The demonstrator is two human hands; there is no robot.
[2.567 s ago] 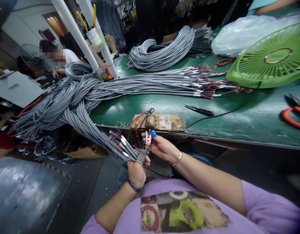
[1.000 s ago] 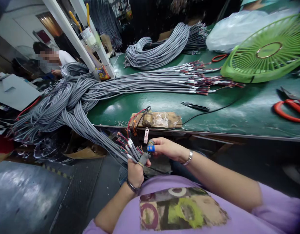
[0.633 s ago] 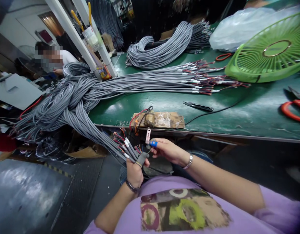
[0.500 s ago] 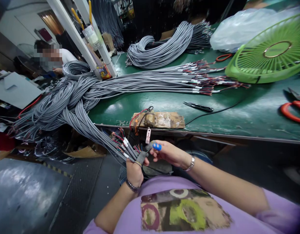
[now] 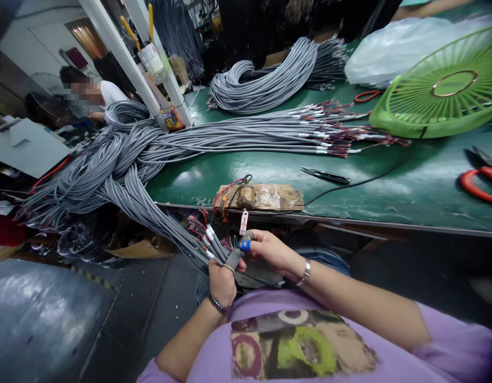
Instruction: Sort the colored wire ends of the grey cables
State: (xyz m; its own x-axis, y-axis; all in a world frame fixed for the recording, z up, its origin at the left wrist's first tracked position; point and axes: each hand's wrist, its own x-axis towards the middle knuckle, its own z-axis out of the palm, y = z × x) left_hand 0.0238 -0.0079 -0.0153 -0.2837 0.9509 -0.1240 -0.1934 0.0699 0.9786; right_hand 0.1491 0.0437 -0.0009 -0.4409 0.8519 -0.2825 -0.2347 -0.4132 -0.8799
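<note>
Below the bench edge, my left hand (image 5: 223, 279) is closed round the ends of several grey cables (image 5: 178, 243), its thumb in a grey finger cover. Thin coloured wires (image 5: 230, 243) fan out of the stripped ends, and some ends carry white sleeves. Close beside the left thumb, my right hand (image 5: 265, 249) pinches at the wire tips, with blue tape and a grey cover on its fingers. What exactly lies between those fingertips is hidden. Just above them a small pinkish-white tag (image 5: 244, 223) hangs from a wooden block (image 5: 273, 197) at the bench edge.
Long grey cables (image 5: 238, 139) lie across the green bench (image 5: 374, 186), with a coiled bundle (image 5: 265, 80) behind. Black snips (image 5: 326, 175), red-handled scissors (image 5: 481, 183) and a green fan (image 5: 441, 85) are to the right. A person (image 5: 110, 93) sits at far left.
My right hand has moved slightly left, bringing its taped finger closer to the left thumb and the wire tips. The left hand keeps its hold on the cables.
</note>
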